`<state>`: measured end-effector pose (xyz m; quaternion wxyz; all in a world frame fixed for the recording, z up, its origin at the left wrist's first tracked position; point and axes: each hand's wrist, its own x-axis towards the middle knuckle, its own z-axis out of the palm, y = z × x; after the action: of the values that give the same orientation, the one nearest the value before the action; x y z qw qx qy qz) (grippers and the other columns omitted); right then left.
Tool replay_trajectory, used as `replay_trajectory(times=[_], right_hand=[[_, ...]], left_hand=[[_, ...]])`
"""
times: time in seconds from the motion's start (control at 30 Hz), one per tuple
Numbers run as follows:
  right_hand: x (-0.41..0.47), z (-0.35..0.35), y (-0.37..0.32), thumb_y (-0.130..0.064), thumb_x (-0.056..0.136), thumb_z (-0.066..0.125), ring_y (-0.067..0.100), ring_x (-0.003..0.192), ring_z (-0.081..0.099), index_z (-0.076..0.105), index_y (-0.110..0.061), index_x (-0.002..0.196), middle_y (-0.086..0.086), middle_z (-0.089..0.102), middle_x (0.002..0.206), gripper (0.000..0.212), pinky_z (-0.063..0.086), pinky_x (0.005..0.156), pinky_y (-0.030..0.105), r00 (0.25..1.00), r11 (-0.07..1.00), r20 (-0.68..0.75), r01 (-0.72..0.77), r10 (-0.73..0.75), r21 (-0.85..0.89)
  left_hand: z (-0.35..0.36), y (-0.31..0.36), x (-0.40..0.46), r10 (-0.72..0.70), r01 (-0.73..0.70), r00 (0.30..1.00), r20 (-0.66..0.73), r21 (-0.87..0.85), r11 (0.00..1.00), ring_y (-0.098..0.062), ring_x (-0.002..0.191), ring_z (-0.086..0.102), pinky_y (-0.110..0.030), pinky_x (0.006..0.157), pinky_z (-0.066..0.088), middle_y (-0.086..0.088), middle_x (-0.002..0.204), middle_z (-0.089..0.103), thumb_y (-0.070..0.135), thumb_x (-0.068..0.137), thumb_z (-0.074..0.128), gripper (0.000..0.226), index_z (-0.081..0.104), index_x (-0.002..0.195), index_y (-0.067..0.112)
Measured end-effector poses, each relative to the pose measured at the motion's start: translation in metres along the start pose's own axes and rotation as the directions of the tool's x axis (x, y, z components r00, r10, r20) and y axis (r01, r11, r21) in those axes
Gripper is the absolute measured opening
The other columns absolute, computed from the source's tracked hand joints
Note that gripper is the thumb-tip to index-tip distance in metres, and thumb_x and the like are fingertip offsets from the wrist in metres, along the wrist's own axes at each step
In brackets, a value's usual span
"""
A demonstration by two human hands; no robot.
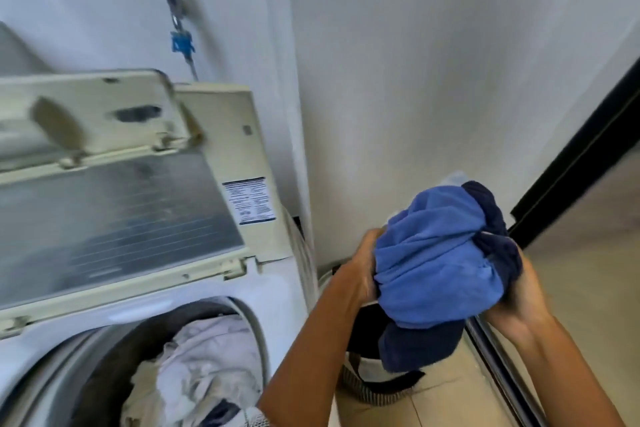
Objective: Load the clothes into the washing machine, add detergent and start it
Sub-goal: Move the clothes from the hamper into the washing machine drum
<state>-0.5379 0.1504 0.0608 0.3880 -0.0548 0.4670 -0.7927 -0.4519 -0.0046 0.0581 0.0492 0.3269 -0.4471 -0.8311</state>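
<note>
Now clothes (436, 253) between both hands' fingers (367, 274).

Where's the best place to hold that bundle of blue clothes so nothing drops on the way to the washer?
Cup the bundle of blue clothes from both sides, low down, as the left hand and right hand do. It is a loose wad, and a dark piece sags underneath, so bring the fingers under that.

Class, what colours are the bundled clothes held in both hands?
Medium blue with dark navy: the bundle of clothes, clearest in the head view.
</note>
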Motion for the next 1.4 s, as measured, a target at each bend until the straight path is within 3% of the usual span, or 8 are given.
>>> replay_trajectory(times=[0.13,0.23,0.3,0.4,0.57,0.87,1.13,1.4], right_hand=[[-0.055,0.047,0.006,-0.02,0.078,0.055,0.024,0.108,0.064,0.072,-0.002,0.102,0.02,0.067,0.112,0.035,0.052,0.091,0.031,0.981,0.99,0.186,0.032,-0.058,0.141],[-0.08,0.064,0.017,-0.019,0.1,-0.002,0.04,0.138,0.024,0.028,0.013,0.138,0.036,0.03,0.143,0.058,0.006,0.118,0.044,0.923,0.93,0.261,0.197,-0.282,0.309],[-0.118,0.101,0.02,-0.005,0.093,0.021,0.035,0.115,0.055,0.058,0.014,0.11,0.035,0.059,0.113,0.044,0.035,0.107,0.035,0.95,0.947,0.1,0.279,-0.297,0.16],[-0.162,0.171,0.031,-0.02,0.038,0.077,0.013,0.051,0.062,0.065,-0.013,0.049,0.002,0.061,0.051,0.018,0.052,0.054,0.017,0.929,0.965,0.312,0.131,-0.2,0.228],[-0.203,0.237,0.051,-0.015,0.046,0.065,0.008,0.039,0.054,0.056,-0.01,0.033,-0.003,0.054,0.041,0.016,0.045,0.044,0.012,0.931,0.968,0.317,0.115,-0.184,0.222],[-0.177,0.311,0.087,-0.047,0.039,0.089,0.014,0.077,0.063,0.071,-0.018,0.085,0.002,0.068,0.084,0.057,0.054,0.07,0.025,0.827,0.99,0.553,0.137,-0.099,-0.029],[-0.169,0.353,0.082,-0.006,0.088,0.056,0.015,0.071,0.06,0.057,-0.014,0.081,0.002,0.063,0.079,0.011,0.05,0.07,0.026,0.868,0.953,0.455,0.279,-0.199,-0.116],[-0.165,0.428,0.014,-0.013,0.086,0.047,0.013,0.058,0.052,0.054,-0.009,0.087,0.002,0.054,0.064,0.009,0.044,0.058,0.024,0.764,0.922,0.56,0.388,-0.321,-0.001]], left_hand=[[-0.029,0.028,-0.08,0.029,-0.025,0.996,0.084,-0.058,0.998,-0.009,0.043,0.05,-0.018,0.05,0.042,0.004,0.042,0.051,0.017,0.089,0.04,0.048,0.055,0.043,0.016],[-0.054,0.047,-0.151,0.079,-0.073,0.995,0.062,-0.093,0.993,-0.012,0.047,0.052,-0.021,0.055,0.042,0.002,0.044,0.054,0.025,0.084,0.045,0.04,0.058,0.047,0.017],[-0.075,0.054,-0.192,0.126,-0.119,0.99,0.061,-0.115,0.986,-0.013,0.046,0.057,-0.017,0.052,0.046,0.0,0.047,0.059,0.033,0.088,0.047,0.042,0.064,0.056,0.013],[-0.108,0.062,-0.248,0.184,-0.174,0.982,0.03,-0.209,0.962,-0.021,0.089,0.067,-0.029,0.087,0.051,-0.009,0.095,0.072,0.048,0.09,0.05,0.044,0.074,0.1,0.013],[-0.154,0.064,-0.316,0.257,-0.251,0.967,0.002,-0.209,0.945,-0.019,0.091,0.069,-0.032,0.085,0.052,-0.007,0.1,0.072,0.042,0.093,0.046,0.043,0.067,0.113,0.011],[-0.217,0.079,-0.348,0.487,-0.537,0.809,-0.329,-0.075,0.84,-0.017,0.081,0.069,-0.031,0.074,0.055,-0.006,0.093,0.072,0.023,0.088,0.065,0.007,0.07,0.091,0.021],[-0.222,0.105,-0.368,0.61,-0.712,0.647,-0.457,-0.077,0.698,-0.011,0.062,0.069,-0.022,0.052,0.054,0.002,0.068,0.072,0.021,0.089,0.065,0.008,0.067,0.093,0.014],[-0.203,0.205,-0.397,0.853,-0.884,0.418,-0.313,0.076,0.461,-0.024,0.102,0.068,-0.043,0.091,0.054,-0.012,0.114,0.069,0.023,0.092,0.062,0.036,0.056,0.125,0.013]])
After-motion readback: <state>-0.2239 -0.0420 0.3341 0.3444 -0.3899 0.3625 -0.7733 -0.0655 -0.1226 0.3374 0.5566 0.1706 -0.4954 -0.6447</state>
